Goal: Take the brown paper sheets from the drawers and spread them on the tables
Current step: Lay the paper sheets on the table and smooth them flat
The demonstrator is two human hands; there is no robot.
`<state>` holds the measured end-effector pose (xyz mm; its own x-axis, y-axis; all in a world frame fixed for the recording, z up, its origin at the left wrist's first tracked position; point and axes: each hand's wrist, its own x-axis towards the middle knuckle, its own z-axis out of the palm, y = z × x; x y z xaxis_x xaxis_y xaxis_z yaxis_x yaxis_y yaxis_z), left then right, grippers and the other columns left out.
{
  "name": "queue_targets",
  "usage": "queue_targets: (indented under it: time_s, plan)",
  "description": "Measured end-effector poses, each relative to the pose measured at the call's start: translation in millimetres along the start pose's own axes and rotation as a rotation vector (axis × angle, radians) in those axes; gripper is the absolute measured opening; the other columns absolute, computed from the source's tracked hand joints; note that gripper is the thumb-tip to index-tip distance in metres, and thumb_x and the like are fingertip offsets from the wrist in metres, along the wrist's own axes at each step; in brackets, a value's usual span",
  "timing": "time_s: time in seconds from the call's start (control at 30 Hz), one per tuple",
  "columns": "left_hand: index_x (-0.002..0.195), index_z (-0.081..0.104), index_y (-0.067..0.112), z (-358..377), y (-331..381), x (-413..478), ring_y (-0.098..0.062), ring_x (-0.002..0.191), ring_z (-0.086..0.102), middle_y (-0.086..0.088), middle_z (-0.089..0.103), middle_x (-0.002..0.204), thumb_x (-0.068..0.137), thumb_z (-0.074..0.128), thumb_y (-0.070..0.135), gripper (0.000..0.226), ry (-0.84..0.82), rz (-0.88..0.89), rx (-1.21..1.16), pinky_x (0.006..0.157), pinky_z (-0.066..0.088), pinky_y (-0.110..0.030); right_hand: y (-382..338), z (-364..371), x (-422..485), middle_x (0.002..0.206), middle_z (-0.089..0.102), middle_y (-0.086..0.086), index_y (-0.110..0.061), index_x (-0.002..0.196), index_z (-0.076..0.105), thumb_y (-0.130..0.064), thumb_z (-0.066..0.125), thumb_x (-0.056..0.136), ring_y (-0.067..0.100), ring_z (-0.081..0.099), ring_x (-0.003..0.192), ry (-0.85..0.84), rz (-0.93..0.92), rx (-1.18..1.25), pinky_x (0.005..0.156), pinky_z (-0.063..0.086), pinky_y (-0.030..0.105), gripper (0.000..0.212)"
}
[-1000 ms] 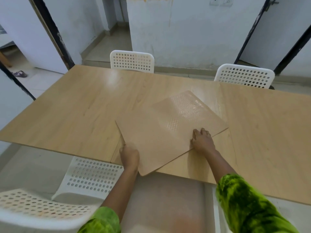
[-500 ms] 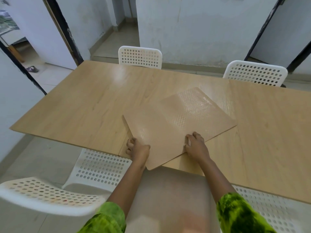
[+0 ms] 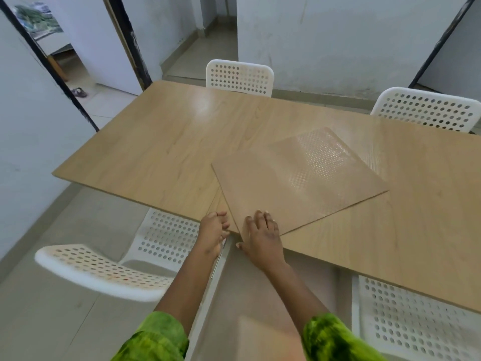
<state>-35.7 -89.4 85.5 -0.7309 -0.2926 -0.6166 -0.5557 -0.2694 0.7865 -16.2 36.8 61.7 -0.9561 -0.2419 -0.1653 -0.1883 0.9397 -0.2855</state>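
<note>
1. A white chair with holes is seen at the near left, beside the table.
2. A wide wooden table is seen in the middle, with its near edge running from the left down to the right.
3. The left hand is placed at the near edge of the table, with the fingers curled in over the corner of the lower paper. It cannot be told if the paper is pinched.
4. A green sleeve is worn on the left arm.
5. The right hand is laid flat on the near corner of the brown paper sheets, with the fingers spread a little. Nothing is held in it.
6. The brown paper sheets are laid on the table, turned at a slant. One sheet is on top of another, and the lower one is seen sticking out at the left and along the near edge.
7. A shiny dotted patch is seen on the far part of the top sheet.
8. Two more white chairs are set at the far side of the table.
9. Another white chair seat is seen at the near right.
</note>
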Motion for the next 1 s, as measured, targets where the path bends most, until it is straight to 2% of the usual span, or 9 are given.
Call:
queue_targets:
  time_s: [0.23,0.37,0.47,0.57,0.63,0.67,0.77,0.9,1.0]
  plan:
    - [0.092,0.058,0.013,-7,-4,-7,-0.012,0.077,0.054,-0.001,0.058,0.084,0.092,0.047,0.006,0.014,-0.103,0.013,0.018,0.066,0.043,-0.024,8,-9,5,0.155,0.021,0.012,-0.012,0.140,0.037,-0.047,0.054,0.087,0.030,0.011,0.145,-0.083,-0.014,0.161,0.118,0.013,0.037,0.066]
    - [0.088,0.057,0.012,-2,-2,-13,-0.012,0.069,0.052,-0.001,0.058,0.079,0.092,0.045,0.005,0.014,-0.068,0.029,-0.020,0.063,0.042,-0.024,15,-19,6,0.153,0.028,0.012,-0.009,0.130,0.049,-0.022,0.043,0.095,0.028,0.017,0.145,-0.146,-0.057,0.154,0.112,0.024,0.032,0.038]
    - [0.090,0.053,0.009,2,0,-11,-0.013,0.066,0.050,-0.004,0.053,0.078,0.093,0.044,0.006,0.010,0.019,0.059,-0.085,0.059,0.040,-0.023,21,-25,8,0.148,0.040,0.010,-0.011,0.132,0.051,-0.011,0.035,0.096,0.024,0.032,0.140,-0.116,-0.019,0.222,0.105,0.034,0.031,0.039]
    - [0.106,0.049,0.005,13,7,-14,-0.017,0.070,0.054,-0.007,0.051,0.088,0.095,0.048,0.020,0.019,-0.061,0.049,-0.091,0.062,0.046,-0.026,29,-33,7,0.113,0.066,0.011,-0.011,0.108,0.064,-0.014,0.041,0.097,0.027,0.059,0.106,-0.046,0.128,0.544,0.081,0.043,0.028,0.026]
    - [0.108,0.049,0.009,27,20,-13,-0.024,0.077,0.060,-0.008,0.056,0.092,0.095,0.049,0.032,0.027,-0.209,-0.052,-0.096,0.070,0.051,-0.035,35,-40,8,0.080,0.061,0.001,-0.020,0.082,0.062,-0.014,0.045,0.096,0.021,0.053,0.082,-0.019,0.196,0.783,0.062,0.038,0.024,0.023]
    - [0.105,0.052,0.012,33,25,-11,-0.027,0.079,0.061,-0.009,0.059,0.092,0.094,0.049,0.036,0.027,-0.271,-0.099,-0.082,0.072,0.052,-0.038,37,-43,8,0.078,0.059,-0.001,-0.022,0.079,0.061,-0.015,0.046,0.096,0.019,0.052,0.081,-0.032,0.189,0.823,0.061,0.036,0.022,0.023]
    - [0.109,0.053,0.006,65,43,-10,-0.030,0.079,0.062,-0.014,0.062,0.091,0.094,0.048,0.017,0.019,-0.287,-0.135,-0.068,0.069,0.053,-0.042,53,-63,7,0.095,0.067,0.005,-0.017,0.092,0.069,-0.030,0.046,0.096,0.018,0.058,0.090,-0.060,0.138,0.859,0.072,0.042,0.025,0.027]
    - [0.122,0.051,0.003,66,38,-1,-0.028,0.085,0.059,-0.014,0.061,0.098,0.088,0.034,-0.014,0.042,-0.159,-0.021,-0.120,0.076,0.051,-0.041,82,-85,2,0.114,0.067,0.009,-0.003,0.108,0.067,-0.045,0.041,0.094,0.025,0.060,0.106,0.065,0.226,0.869,0.094,0.044,0.038,0.051]
    - [0.120,0.052,0.009,44,35,-4,-0.024,0.083,0.058,-0.011,0.061,0.097,0.092,0.035,-0.011,0.039,-0.198,0.033,-0.194,0.072,0.054,-0.039,112,-102,14,0.107,0.065,0.011,-0.008,0.098,0.066,-0.031,0.044,0.097,0.028,0.058,0.104,0.198,0.306,0.735,0.085,0.042,0.032,0.032]
